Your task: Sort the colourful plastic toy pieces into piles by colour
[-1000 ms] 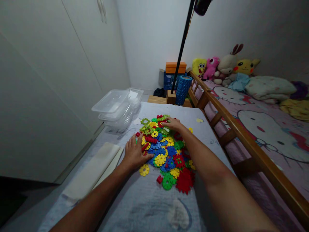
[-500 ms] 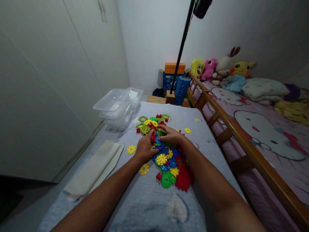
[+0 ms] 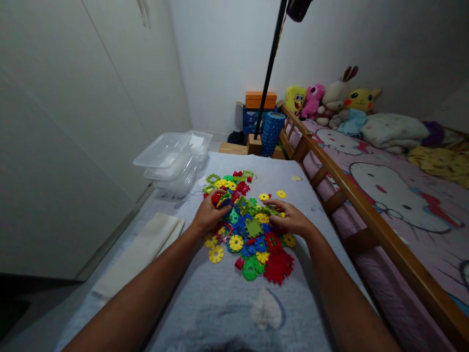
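A spread pile of colourful plastic building discs, gear-like and notched in red, yellow, green and blue, lies on the cloth-covered table. On the pile's left side, my left hand is closed around a small bunch of discs in several colours. Across from it, my right hand curls its fingers about lime-green notched pieces at the pile's right edge. A big red gear piece and a green disc lie at the near end.
Stacked clear plastic boxes stand at the table's far left, with a folded cream cloth nearer me. A wooden bed rail runs along the right. Beyond the table are a black pole and a blue foam roller.
My hands have moved apart from the pile's middle, left hand leftward with discs in it, right hand rightward. Pieces between them have spread out. The camera view has shifted slightly.
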`<state>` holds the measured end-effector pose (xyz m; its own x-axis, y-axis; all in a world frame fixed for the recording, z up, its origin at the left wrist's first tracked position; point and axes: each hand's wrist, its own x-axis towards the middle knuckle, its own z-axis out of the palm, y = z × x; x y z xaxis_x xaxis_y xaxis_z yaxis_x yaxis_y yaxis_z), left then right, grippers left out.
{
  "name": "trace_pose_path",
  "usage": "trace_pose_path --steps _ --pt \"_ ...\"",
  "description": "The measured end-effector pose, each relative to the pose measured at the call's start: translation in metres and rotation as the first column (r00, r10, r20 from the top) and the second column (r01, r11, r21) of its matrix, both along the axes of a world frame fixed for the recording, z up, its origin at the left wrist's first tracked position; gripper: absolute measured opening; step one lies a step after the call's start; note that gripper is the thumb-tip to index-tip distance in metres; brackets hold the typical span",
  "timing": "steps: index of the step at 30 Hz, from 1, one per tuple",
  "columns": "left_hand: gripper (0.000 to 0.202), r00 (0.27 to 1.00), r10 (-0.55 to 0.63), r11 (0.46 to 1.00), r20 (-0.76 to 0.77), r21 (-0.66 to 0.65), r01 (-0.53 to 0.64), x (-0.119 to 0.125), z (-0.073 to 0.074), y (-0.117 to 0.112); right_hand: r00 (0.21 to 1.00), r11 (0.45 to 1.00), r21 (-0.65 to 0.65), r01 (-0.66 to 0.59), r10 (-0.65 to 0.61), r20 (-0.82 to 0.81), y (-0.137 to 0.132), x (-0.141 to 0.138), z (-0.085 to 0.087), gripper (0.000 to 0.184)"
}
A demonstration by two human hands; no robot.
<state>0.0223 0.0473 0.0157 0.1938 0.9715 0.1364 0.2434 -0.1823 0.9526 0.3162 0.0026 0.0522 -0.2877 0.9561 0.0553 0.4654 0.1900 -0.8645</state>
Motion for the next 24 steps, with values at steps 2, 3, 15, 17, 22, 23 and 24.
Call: trace_pose_path --steps 2,3,15,17,22,23,24 --pt "0.057 0.996 0.077 0.997 -0.052 0.025 -0.076 -0.006 0.0 0.004 0.992 0.997 0.081 0.013 -0.023 0.127 -0.014 0.012 -0.006 0.051" --pt "0.063 0.987 0.123 0.991 -0.107 0.061 -0.117 -0.008 0.0 0.006 0.981 0.995 0.1 0.026 -0.045 0.187 -0.022 0.016 -0.009 0.058" --pt "0.075 0.54 -0.12 0.905 -0.833 0.132 0.405 0.029 0.011 0.008 0.853 0.993 0.073 0.092 -0.117 0.509 -0.084 -0.022 -0.041 0.128" --pt "0.076 0.506 -0.127 0.885 -0.853 0.133 0.447 0.038 0.016 0.011 0.826 0.992 0.083 0.1 -0.129 0.549 -0.086 -0.035 -0.04 0.123" --pt "0.073 0.506 -0.141 0.852 -0.851 0.156 0.499 0.055 0.014 0.012 0.811 0.988 0.116 0.099 -0.148 0.566 -0.079 -0.053 -0.032 0.099" --pt "0.068 0.522 -0.131 0.847 -0.843 0.179 0.501 0.058 0.012 0.011 0.814 0.986 0.129 0.106 -0.16 0.559 -0.077 -0.054 -0.031 0.092" --pt "0.06 0.541 -0.113 0.84 -0.834 0.21 0.5 0.06 0.009 0.01 0.815 0.983 0.143 0.115 -0.176 0.552 -0.074 -0.055 -0.03 0.084"
